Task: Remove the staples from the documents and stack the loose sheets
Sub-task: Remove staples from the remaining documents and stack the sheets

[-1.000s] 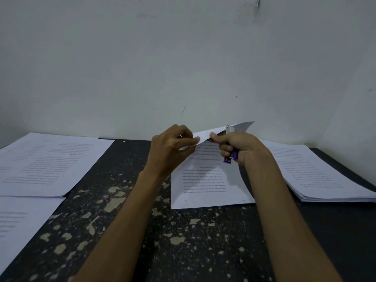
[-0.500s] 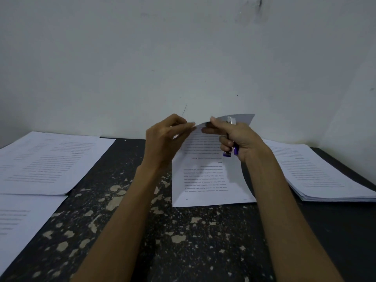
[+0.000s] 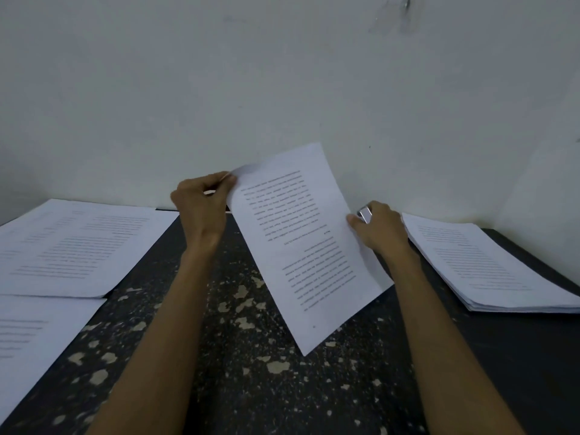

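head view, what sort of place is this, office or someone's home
Likely a plain desk corner for paperwork, office or home unclear: a worn black table with chipped paint, bare white walls, and a thick stack of printed white sheets.

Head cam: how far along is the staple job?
Done, apparently: sheets lie flat on the left, a thick stack on the right. In hand: left hand pinches a corner of the lifted paper; right hand grips a metal tool against its edge. Left: laying this paper down; which pile holds staples, I cannot tell.
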